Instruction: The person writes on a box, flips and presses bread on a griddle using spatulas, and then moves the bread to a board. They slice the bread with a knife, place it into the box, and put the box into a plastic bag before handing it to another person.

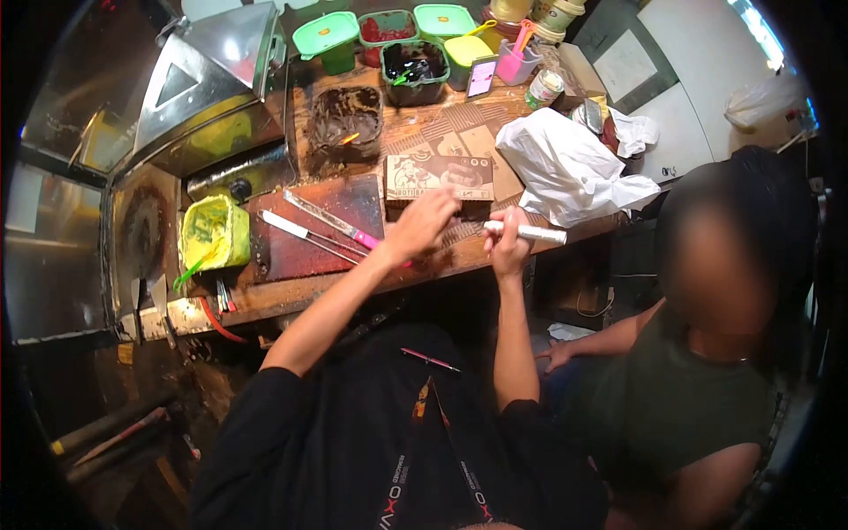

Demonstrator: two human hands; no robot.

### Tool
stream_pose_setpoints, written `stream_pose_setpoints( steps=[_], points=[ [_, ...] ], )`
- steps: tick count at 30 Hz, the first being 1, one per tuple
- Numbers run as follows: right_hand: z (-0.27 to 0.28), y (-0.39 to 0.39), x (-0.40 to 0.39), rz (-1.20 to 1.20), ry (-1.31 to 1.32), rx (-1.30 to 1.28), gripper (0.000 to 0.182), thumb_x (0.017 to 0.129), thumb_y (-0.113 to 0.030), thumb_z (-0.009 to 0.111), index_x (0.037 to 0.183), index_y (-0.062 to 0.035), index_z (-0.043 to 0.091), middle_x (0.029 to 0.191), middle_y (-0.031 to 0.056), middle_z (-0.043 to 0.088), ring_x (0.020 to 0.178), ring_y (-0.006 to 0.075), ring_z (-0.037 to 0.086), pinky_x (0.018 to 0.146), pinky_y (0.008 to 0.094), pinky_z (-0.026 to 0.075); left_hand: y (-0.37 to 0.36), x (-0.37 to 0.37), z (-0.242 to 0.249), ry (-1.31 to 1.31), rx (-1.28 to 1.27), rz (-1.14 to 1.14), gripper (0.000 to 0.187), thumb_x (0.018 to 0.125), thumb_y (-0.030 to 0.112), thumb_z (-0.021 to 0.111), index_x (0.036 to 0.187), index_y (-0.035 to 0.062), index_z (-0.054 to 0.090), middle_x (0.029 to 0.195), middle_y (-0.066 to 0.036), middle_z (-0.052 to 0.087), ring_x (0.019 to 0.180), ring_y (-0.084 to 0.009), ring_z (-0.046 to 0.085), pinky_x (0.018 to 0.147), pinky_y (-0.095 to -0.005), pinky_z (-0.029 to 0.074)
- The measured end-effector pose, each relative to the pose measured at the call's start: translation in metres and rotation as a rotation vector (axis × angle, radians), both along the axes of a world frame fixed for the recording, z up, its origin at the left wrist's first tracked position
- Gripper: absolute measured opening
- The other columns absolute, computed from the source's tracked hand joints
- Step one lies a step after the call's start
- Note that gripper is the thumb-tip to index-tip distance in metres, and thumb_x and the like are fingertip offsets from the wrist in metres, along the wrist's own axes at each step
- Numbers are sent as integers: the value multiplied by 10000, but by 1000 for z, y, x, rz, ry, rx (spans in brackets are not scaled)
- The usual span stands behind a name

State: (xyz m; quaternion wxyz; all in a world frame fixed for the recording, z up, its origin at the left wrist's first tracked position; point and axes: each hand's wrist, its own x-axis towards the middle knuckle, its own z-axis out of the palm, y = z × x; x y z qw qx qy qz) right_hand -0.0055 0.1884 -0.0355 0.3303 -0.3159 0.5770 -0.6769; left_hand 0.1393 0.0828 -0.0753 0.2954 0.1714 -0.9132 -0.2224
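Note:
A printed cardboard box (pixel 439 179) lies closed on the wooden table, with "ROTI BA" lettering along its front. My left hand (pixel 427 221) is at the box's front edge, its fingers bent and smeared by motion over the lid. Right of the box, my right hand (pixel 508 247) is closed around a white marker (pixel 541 234), which points out to the right. Left of my left hand, a dark red-brown board (pixel 327 208) bears a long-bladed spatula with a pink handle (pixel 364 239) and a white-handled tool (pixel 283 224).
A yellow tub (pixel 231 240) with a green utensil stands at the left front edge. Chocolate-smeared tubs (pixel 344 146), a phone (pixel 481 78) and green-lidded containers (pixel 325 37) line the back. White paper (pixel 565 168) lies right of the box. A person (pixel 689 397) sits at the right.

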Motion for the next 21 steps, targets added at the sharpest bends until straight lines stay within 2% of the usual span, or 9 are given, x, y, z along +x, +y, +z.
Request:
stream_pose_setpoints(
  steps=[2,5,7,10,15,18,19,20,21],
  points=[
    [6,14,20,-28,-28,28,277,963,-250,464,783,-40,468,576,36,498,421,64,431,384,192,341,25,6,7,5,-10,-31,276,755,104,630,996,2,542,933,-144,562,1010,-324,522,863,-411,426],
    [-10,28,33,-8,54,23,283,964,-246,453,762,-48,461,569,30,503,418,61,434,384,194,342,52,11,4,-39,117,-47,303,700,80,638,987,20,562,859,-128,546,857,-311,511,750,-411,422],
    [-15,34,39,-56,138,40,319,965,-249,435,722,-43,457,549,40,505,407,79,439,381,222,347,63,12,5,-32,173,-54,301,682,49,624,976,20,563,827,-124,545,842,-315,508,736,-416,419],
    [-11,45,41,-121,395,76,355,948,-202,490,639,-37,439,538,38,490,445,97,445,428,257,364,72,16,16,-20,266,-106,260,660,-18,581,918,12,567,784,-118,548,800,-321,502,706,-419,417],
    [-8,58,40,-141,551,17,389,910,-238,337,615,-5,436,514,117,453,421,249,452,429,359,349,83,17,24,5,355,-222,183,663,-45,559,845,-19,569,748,-145,546,777,-345,513,659,-424,434],
    [-22,64,41,-135,582,33,380,910,-236,343,615,-16,436,513,110,450,420,226,445,429,349,341,84,16,22,-88,491,-255,119,723,44,606,833,0,603,797,-160,570,774,-346,548,676,-422,437],
    [-28,61,40,-193,753,-39,370,917,-220,358,611,-20,414,514,106,421,436,234,421,443,355,311,84,14,22,-95,532,-256,117,736,56,611,836,-6,602,813,-166,578,771,-352,553,676,-422,439],
    [-31,59,36,-189,645,-15,349,912,-204,380,618,-20,415,508,106,426,435,240,439,439,355,321,83,11,20,-102,569,-256,120,750,67,617,838,-12,601,829,-173,585,769,-359,558,676,-423,442],
    [-26,55,32,-186,535,7,328,907,-189,402,626,-20,416,503,107,431,435,245,456,435,355,332,80,8,12,-132,659,-241,205,783,102,647,942,-15,593,896,-184,607,801,-361,583,701,-419,460]
  ],
)
